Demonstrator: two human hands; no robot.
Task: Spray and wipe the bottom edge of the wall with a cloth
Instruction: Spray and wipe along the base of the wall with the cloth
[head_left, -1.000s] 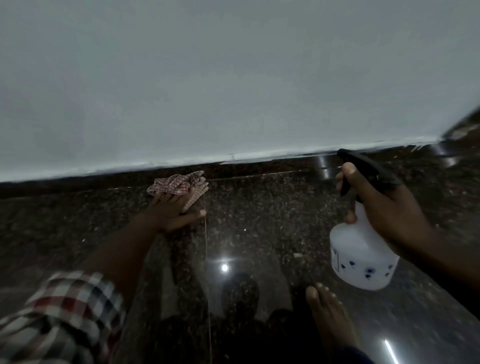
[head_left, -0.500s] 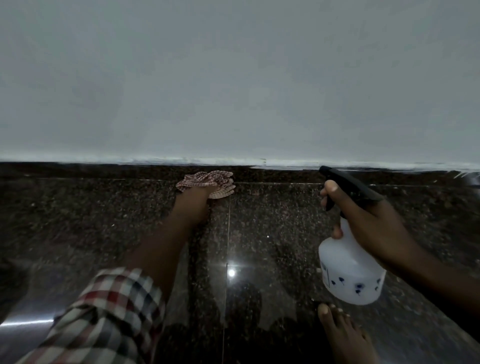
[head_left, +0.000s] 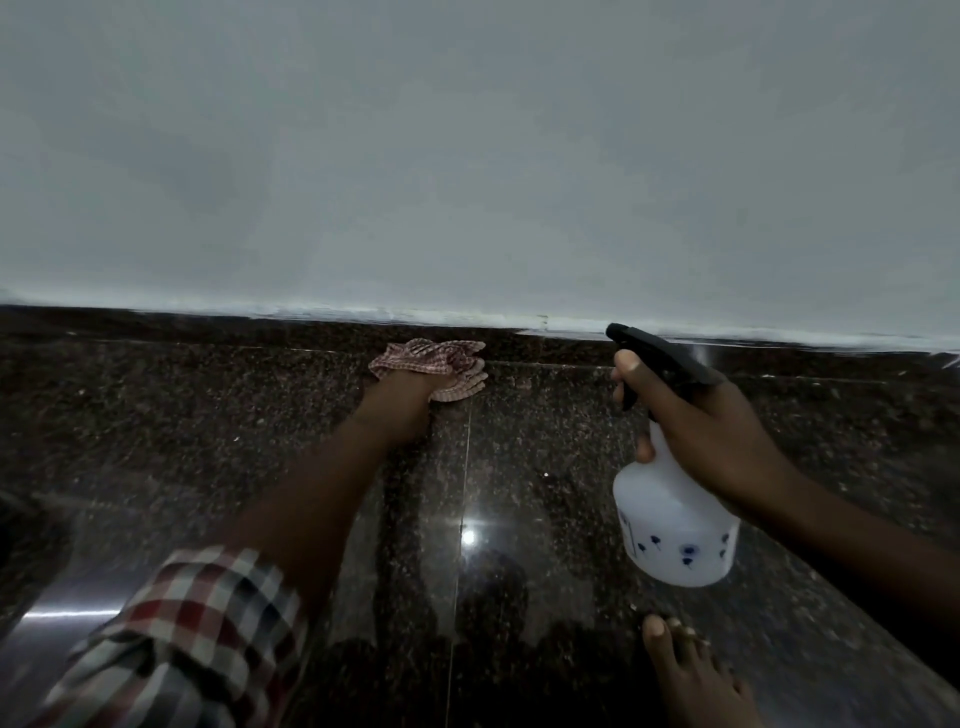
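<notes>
Granite floor (head_left: 156, 441), dark and speckled, super glossy, with one bright light glare on it down around 6 o'clock. Pale grey wall (head_left: 467, 156) fills the whole top half, and its bottom edge (head_left: 415, 315) runs left to right as a rough white paint line above a dark granite skirting strip.

Count-wise: two hands, one cloth, one spray bottle, one bare foot.

Left hand (head_left: 410, 387) is stretched out toward 12 o'clock, just left of centre, pressing the one checked red-and-white cloth (head_left: 441, 364) down right where the floor meets the skirting. The cloth is bunched up under and past the fingers, so I can't tell how tight that grip is, only that the hand sits on top of it. The plaid sleeve (head_left: 182, 634) is rolled up at about 7 o'clock.

Right hand (head_left: 711, 431) at 3 o'clock has its grip closed around the neck of the spray bottle (head_left: 675, 525), which is white, translucent, with little blue prints near the bottom. Its black trigger head (head_left: 660, 348) points up-left at the wall's edge, one finger curled over the trigger. The bottle is held off the floor and well apart from the cloth.

One bare foot (head_left: 696, 680) rests on the floor at 5 o'clock, just below the bottle.
</notes>
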